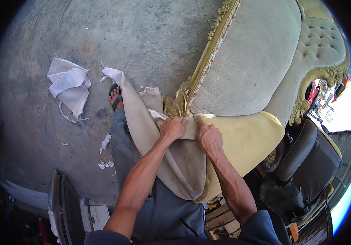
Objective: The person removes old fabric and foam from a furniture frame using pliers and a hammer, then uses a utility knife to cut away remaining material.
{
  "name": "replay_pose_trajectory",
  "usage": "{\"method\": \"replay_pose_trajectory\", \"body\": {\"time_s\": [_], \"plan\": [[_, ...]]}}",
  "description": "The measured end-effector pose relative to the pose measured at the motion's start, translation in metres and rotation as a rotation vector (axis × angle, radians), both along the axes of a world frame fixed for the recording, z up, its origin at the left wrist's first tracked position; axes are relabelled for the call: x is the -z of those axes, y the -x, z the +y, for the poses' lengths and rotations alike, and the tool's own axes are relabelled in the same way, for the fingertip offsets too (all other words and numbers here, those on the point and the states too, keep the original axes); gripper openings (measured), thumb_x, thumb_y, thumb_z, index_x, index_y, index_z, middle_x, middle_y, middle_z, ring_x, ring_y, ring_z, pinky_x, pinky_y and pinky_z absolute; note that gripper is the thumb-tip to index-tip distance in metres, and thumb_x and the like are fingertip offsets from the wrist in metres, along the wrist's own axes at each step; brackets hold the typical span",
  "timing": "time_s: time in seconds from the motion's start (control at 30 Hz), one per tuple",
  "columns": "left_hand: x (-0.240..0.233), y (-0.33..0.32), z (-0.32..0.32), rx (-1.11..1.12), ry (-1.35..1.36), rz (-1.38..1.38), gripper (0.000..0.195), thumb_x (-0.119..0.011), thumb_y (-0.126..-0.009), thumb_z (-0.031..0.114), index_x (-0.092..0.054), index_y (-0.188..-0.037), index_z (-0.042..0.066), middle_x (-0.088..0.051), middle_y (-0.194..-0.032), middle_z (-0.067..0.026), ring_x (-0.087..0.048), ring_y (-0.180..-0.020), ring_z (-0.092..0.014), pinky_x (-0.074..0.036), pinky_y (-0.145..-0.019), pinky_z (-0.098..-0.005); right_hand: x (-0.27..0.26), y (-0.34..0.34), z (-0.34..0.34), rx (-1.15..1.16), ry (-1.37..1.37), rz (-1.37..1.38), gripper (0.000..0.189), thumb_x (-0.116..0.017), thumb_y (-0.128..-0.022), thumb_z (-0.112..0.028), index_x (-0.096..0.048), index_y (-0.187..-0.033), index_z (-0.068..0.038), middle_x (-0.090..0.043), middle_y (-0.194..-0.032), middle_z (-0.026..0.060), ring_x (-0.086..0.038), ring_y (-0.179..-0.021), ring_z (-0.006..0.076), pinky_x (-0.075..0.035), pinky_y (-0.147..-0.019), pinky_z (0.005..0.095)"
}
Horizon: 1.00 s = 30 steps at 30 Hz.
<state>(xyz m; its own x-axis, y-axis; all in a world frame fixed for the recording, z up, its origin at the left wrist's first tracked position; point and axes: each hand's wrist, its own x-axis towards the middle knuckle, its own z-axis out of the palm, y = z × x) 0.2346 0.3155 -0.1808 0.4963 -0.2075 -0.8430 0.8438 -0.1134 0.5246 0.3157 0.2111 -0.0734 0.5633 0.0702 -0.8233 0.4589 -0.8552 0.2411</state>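
Observation:
An ornate sofa [245, 61] with grey-beige upholstery and a gold carved frame [206, 64] lies before me. My left hand [174, 128] grips the edge of a loose beige cover fabric [141, 128] beside the carved corner. Close to its right, my right hand [207, 134] is closed at the same fabric edge, its index finger against the seam below the seat cushion; whether it pinches the cloth cannot be told. Yellow foam [248, 137] is bared to the right of that hand. The peeled fabric hangs in folds over my leg and towards the floor.
A crumpled fabric piece [70, 85] and small scraps [105, 164] lie on the concrete floor [126, 36]. My sandalled foot [115, 96] stands beside the hanging cloth. A worn dark leather chair [307, 159] is at the right, wooden slats [221, 216] are below, and dark panels [66, 208] stand lower left.

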Motion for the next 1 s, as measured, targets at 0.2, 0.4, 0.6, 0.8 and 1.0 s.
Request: {"method": "replay_pose_trajectory", "body": {"time_s": [0.2,0.4,0.6,0.8,1.0], "plan": [[-0.007,0.003,0.001,0.001,-0.040,-0.065,0.052,-0.044,-0.103,0.050,-0.076,-0.100,0.008,-0.072,-0.100,-0.0268,-0.068,-0.100,-0.047,-0.052,-0.089,-0.0573,-0.011,0.003,-0.004,-0.083,0.016,0.035,0.044,-0.048,-0.100,-0.022,-0.055,-0.143,-0.016,-0.072,-0.087,0.0273,-0.071,-0.079,0.0455,-0.058,-0.074,0.0534],[-0.025,-0.001,0.012,-0.093,-0.123,-0.026,0.051,-0.046,-0.103,0.047,-0.075,-0.098,0.005,-0.071,-0.098,-0.0302,-0.069,-0.096,-0.049,-0.052,-0.087,-0.0590,-0.019,0.008,0.004,-0.145,-0.078,-0.022,0.042,-0.045,-0.101,-0.019,-0.058,-0.141,-0.015,-0.070,-0.080,0.0258,-0.071,-0.071,0.0420,-0.057,-0.066,0.0537],[-0.026,0.004,0.009,-0.174,-0.185,0.029,0.050,-0.047,-0.103,0.047,-0.075,-0.099,0.004,-0.071,-0.095,-0.0306,-0.069,-0.095,-0.049,-0.052,-0.088,-0.0587,-0.027,0.004,0.029,-0.031,-0.068,-0.005,0.042,-0.050,-0.102,-0.019,-0.056,-0.143,-0.014,-0.072,-0.082,0.0235,-0.071,-0.071,0.0437,-0.056,-0.067,0.0521],[-0.034,0.005,0.012,-0.207,-0.205,0.064,0.056,-0.043,-0.104,0.048,-0.075,-0.096,0.003,-0.072,-0.095,-0.0277,-0.067,-0.094,-0.050,-0.051,-0.087,-0.0577,-0.023,0.030,0.023,0.286,-0.523,-0.371,0.042,-0.055,-0.101,-0.012,-0.056,-0.143,-0.011,-0.069,-0.082,0.0242,-0.069,-0.070,0.0414,-0.053,-0.062,0.0473],[-0.241,0.138,0.058,-0.267,-0.217,-0.132,0.036,-0.063,-0.097,0.025,-0.069,-0.069,0.003,-0.063,-0.063,-0.0211,-0.065,-0.059,-0.041,-0.052,-0.062,-0.0493,-0.029,0.013,0.013,0.625,-0.493,-0.332,0.044,-0.054,-0.106,-0.021,-0.053,-0.149,-0.009,-0.064,-0.078,0.0115,-0.054,-0.060,0.0186,-0.046,-0.059,0.0312]]}}
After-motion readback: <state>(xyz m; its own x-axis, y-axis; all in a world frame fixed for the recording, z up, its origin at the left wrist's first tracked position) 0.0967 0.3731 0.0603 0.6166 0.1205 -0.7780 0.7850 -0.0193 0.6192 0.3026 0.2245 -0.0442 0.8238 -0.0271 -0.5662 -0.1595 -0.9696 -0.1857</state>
